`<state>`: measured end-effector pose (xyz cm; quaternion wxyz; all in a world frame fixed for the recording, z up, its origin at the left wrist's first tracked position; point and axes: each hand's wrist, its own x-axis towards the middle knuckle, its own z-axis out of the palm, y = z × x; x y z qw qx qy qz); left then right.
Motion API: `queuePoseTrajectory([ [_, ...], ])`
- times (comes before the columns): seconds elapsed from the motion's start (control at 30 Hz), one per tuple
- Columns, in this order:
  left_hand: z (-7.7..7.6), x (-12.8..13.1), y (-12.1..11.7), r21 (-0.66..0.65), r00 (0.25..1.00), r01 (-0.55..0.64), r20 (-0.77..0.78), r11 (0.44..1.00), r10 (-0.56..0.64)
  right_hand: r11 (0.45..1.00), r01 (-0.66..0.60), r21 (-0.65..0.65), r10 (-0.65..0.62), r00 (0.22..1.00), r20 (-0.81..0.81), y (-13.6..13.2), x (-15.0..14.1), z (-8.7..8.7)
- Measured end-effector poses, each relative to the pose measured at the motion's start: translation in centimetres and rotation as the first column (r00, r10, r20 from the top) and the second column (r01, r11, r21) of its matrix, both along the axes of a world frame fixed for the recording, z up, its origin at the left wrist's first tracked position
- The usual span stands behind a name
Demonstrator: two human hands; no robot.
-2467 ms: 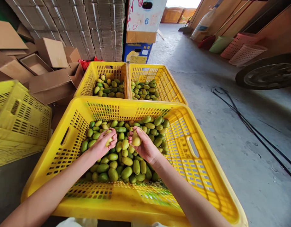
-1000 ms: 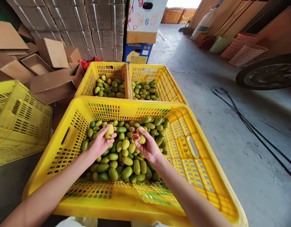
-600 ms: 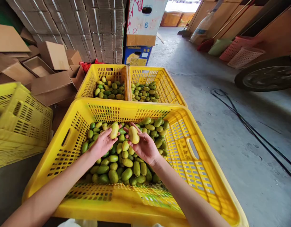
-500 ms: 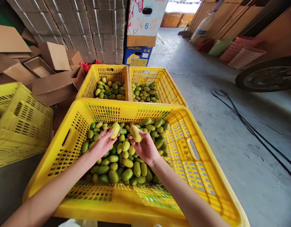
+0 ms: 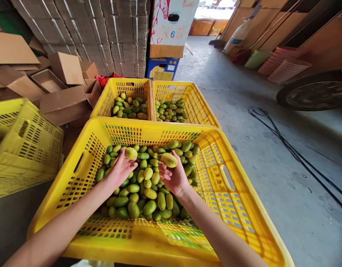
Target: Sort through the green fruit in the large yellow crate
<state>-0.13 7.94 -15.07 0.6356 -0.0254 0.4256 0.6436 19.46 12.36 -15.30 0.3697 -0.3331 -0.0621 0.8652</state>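
Grips closed on one fruit each, both hands hang above the large yellow crate: the right hand has the longer pale fruit, lying crosswise; the left hand, the smaller yellowish fruit, seemingly fingertip-held.

left hand: bare | right hand: bare | forearms: bare, slim | white patch, lower edge: unclear

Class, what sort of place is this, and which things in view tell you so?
Likely a fruit-packing or storage shed: loose fruit lies in the large yellow crate, with a tall cardboard stack and a jumble of brown boxes beyond it.
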Motion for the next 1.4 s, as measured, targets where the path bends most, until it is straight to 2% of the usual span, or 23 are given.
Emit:
queuePoseTrajectory([
  [0.07, 0.7, 0.1, -0.1, 0.01, 0.999, 0.04, 0.034, 0.999, -0.04, 0.996, 0.058, -0.071, -0.06, 0.998, -0.024, 0.1, 0.1, 0.0],
  [0.13, 1.2, 0.2, -0.2, 0.008, 0.996, 0.071, 0.062, 0.997, -0.072, 0.99, 0.12, -0.078, -0.121, 0.993, -0.005, 0.1, 0.1, -0.1],
  [0.2, 1.6, 0.2, -0.3, -0.002, 0.992, 0.101, 0.074, 0.995, -0.101, 0.993, 0.119, -0.029, -0.118, 0.993, 0.016, 0.0, 0.0, -0.3],
  [0.33, 1.7, 0.3, -0.3, -0.011, 0.984, 0.17, 0.052, 0.985, -0.17, 0.995, 0.021, 0.098, -0.029, 0.997, 0.071, -0.5, -0.2, -0.6],
  [0.47, 1.5, 0.4, -0.3, -0.003, 0.985, 0.171, 0.019, 0.985, -0.171, 0.963, -0.03, 0.269, -0.013, 0.988, 0.157, -1.1, -0.6, -0.3],
  [0.53, 1.5, 0.4, -0.3, 0.03, 0.985, 0.167, 0.026, 0.985, -0.168, 0.954, -0.048, 0.296, -0.007, 0.983, 0.181, -1.3, -0.7, 0.1],
  [0.67, 0.9, 0.3, -0.3, 0.031, 0.994, 0.097, 0.046, 0.995, -0.098, 0.958, -0.047, 0.284, -0.011, 0.98, 0.199, -1.3, -0.8, 0.4],
  [0.8, 0.1, 0.0, -0.2, -0.006, 1.0, 0.002, 0.017, 1.0, -0.002, 0.967, 0.005, 0.256, -0.058, 0.978, 0.2, -1.0, -0.9, -0.3],
  [0.97, 0.5, -0.2, -0.1, 0.055, 0.992, 0.052, 0.116, 0.997, -0.058, 0.983, 0.022, 0.181, -0.052, 0.985, 0.165, -0.8, -0.8, -0.8],
  [1.1, 1.1, -0.1, -0.3, -0.009, 0.985, 0.103, 0.143, 0.995, -0.101, 0.999, 0.053, -0.01, -0.052, 0.996, 0.07, -0.5, -0.3, -0.3],
  [1.17, 1.3, -0.1, -0.5, -0.016, 0.982, 0.135, 0.137, 0.991, -0.132, 0.995, 0.073, -0.066, -0.07, 0.996, 0.057, -0.4, -0.1, -0.2],
  [1.27, 1.4, 0.0, -0.6, 0.002, 0.982, 0.154, 0.108, 0.988, -0.153, 0.997, 0.074, -0.026, -0.073, 0.996, 0.055, -0.4, -0.1, -0.2],
  [1.4, 1.5, 0.0, -0.5, -0.003, 0.991, 0.112, 0.068, 0.994, -0.111, 0.999, 0.008, 0.049, -0.01, 0.999, 0.042, -0.6, -0.3, -0.5],
])
